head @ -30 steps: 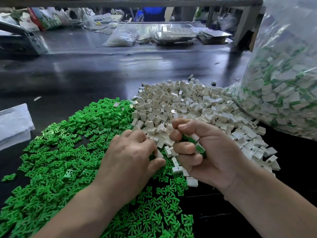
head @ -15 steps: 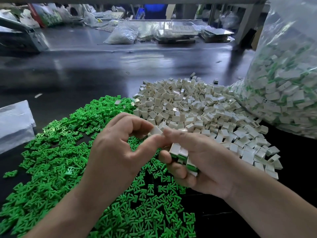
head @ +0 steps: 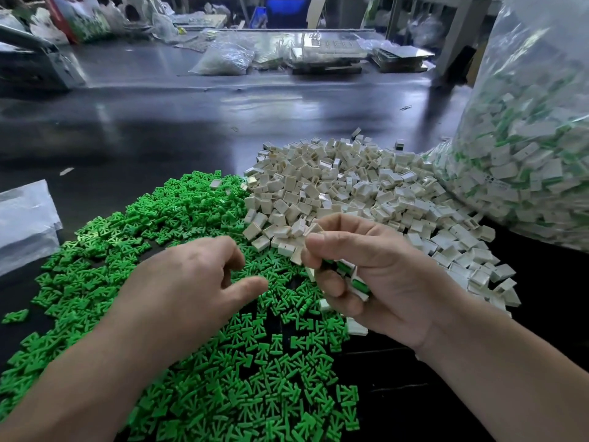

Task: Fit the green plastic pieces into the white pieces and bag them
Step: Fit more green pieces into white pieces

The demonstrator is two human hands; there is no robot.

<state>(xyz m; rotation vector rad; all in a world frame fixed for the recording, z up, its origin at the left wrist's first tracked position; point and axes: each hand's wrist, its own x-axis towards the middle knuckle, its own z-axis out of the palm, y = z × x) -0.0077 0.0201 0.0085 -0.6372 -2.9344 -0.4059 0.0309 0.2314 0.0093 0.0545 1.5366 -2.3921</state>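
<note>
I am holding my left hand (head: 191, 282) just above the greens (head: 178, 224), fingers loosely curled and thumb and forefinger apart, with nothing in it that I can see. My right hand (head: 379, 275) is curling round a few fitted pieces (head: 350, 272) against the palm, while its thumb and forefinger are pinching one white (head: 314, 229) at the near edge of the whites (head: 350, 186). The bag (head: 526, 154) of finished ones is standing to my right on the table (head: 159, 129). I am judging these to be light, stiff, smooth plastic, apt to skid and scatter. A green is probably best pinched by its flat faces at the wide end, leaving the stem free for the slot.
</note>
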